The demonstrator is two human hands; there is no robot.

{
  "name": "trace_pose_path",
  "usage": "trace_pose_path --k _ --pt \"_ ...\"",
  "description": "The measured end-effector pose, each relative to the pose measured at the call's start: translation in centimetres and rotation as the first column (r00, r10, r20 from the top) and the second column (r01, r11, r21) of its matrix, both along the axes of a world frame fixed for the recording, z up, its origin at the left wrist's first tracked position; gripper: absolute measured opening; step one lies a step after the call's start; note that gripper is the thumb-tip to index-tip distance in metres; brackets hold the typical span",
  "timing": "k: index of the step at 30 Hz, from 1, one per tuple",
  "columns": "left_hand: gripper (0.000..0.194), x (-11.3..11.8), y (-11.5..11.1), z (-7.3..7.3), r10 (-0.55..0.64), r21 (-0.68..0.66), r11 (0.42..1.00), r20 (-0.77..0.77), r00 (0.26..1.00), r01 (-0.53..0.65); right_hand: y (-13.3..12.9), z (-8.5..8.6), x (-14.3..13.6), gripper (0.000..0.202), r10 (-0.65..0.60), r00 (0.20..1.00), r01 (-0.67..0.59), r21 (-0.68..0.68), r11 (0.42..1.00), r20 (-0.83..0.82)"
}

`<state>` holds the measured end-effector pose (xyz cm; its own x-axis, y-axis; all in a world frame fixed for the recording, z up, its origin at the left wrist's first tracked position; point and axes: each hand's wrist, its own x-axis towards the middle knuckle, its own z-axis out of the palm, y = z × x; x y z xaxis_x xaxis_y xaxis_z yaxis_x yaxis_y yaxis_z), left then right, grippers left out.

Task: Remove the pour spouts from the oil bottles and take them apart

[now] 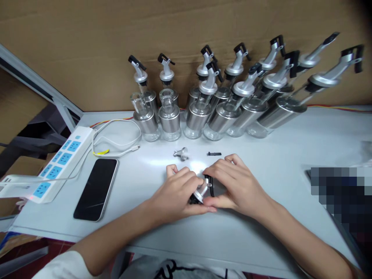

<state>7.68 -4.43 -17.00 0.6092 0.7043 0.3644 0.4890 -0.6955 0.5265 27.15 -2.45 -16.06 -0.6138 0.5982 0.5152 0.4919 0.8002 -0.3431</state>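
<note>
My left hand (pixel 176 193) is closed round a silver bottle pourer (pixel 201 191) near the front of the table. My right hand (pixel 240 186) pinches the same pourer from the other side, with fingers at its black flip lever (pixel 211 186). Part of the pourer is hidden by my fingers. Just beyond my hands lies a bare silver pourer spout (pixel 182 154) on its side. A small black lever piece (pixel 214 154) rests to the right of it. Behind these stand two uncapped glass bottles with steel sleeves, one the left bottle (pixel 147 122), the other the nearby bottle (pixel 170 120).
Several bottles with pourers (pixel 199 114) stand along the cardboard wall (pixel 101 58). At left are a phone (pixel 96 190), a white power strip (pixel 64 162) and a white cable (pixel 119 155). A dark, pixelated object (pixel 343 205) is at the right edge of the table (pixel 290 162).
</note>
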Motion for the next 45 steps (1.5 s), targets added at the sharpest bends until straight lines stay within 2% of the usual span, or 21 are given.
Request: trace_pose_path --k 4,10,18,22,25,27,29,31,33,35,37,45 --pt "0.053 -0.1 -0.1 -0.3 0.005 0.011 1.0 0.029 1.0 -0.005 -0.1 0.2 -0.2 0.054 0.012 1.0 -0.012 0.033 0.999 0.011" --pt "0.033 0.3 -0.5 -0.5 -0.042 0.007 0.999 0.021 0.999 0.042 -0.4 0.1 -0.8 0.062 0.017 0.992 -0.031 0.107 0.994 0.128" --pt "0.034 0.7 -0.8 -0.3 -0.092 -0.07 0.993 0.04 0.995 0.095 -1.0 0.1 -1.0 0.061 0.046 0.996 -0.059 0.18 0.982 0.077" --pt "0.037 0.6 -0.7 -0.3 -0.109 -0.055 0.992 0.053 0.993 0.112 -1.0 0.0 -0.9 0.057 0.074 0.996 -0.08 0.139 0.987 0.05" --pt "0.035 0.3 -0.5 0.0 -0.132 0.029 0.991 0.058 0.99 0.13 -0.9 -0.2 -0.6 0.054 0.105 0.989 -0.107 -0.015 0.994 -0.103" --pt "0.033 0.1 -0.3 0.2 -0.121 0.066 0.991 0.064 0.991 0.117 -0.7 -0.1 -0.2 0.049 0.028 0.976 -0.051 -0.102 0.994 -0.218" --pt "0.033 -0.2 0.1 0.3 -0.081 0.084 0.994 0.069 0.994 0.075 -0.3 0.0 0.2 0.042 -0.155 0.96 0.117 -0.168 0.979 -0.235" --pt "0.034 -0.4 0.4 0.3 -0.025 0.108 0.994 0.058 0.998 0.018 0.3 0.1 0.7 0.032 -0.367 0.916 0.322 -0.252 0.913 -0.159" --pt "0.035 -0.6 0.8 0.3 0.035 0.13 0.991 0.041 0.999 -0.04 1.0 0.0 1.2 0.022 -0.496 0.866 0.45 -0.325 0.832 -0.069" --pt "0.033 -0.9 1.2 0.4 0.085 0.157 0.984 0.037 0.996 -0.089 1.7 -0.4 1.6 0.015 -0.532 0.847 0.489 -0.374 0.788 -0.014" --pt "0.03 -1.1 1.5 0.6 0.12 0.182 0.975 0.043 0.992 -0.126 2.2 -0.9 1.9 0.014 -0.528 0.849 0.493 -0.397 0.774 0.025" --pt "0.03 -2.3 2.6 1.3 0.259 0.25 0.932 0.049 0.965 -0.263 2.2 -2.6 2.5 0.017 -0.46 0.882 0.466 -0.342 0.816 0.104"
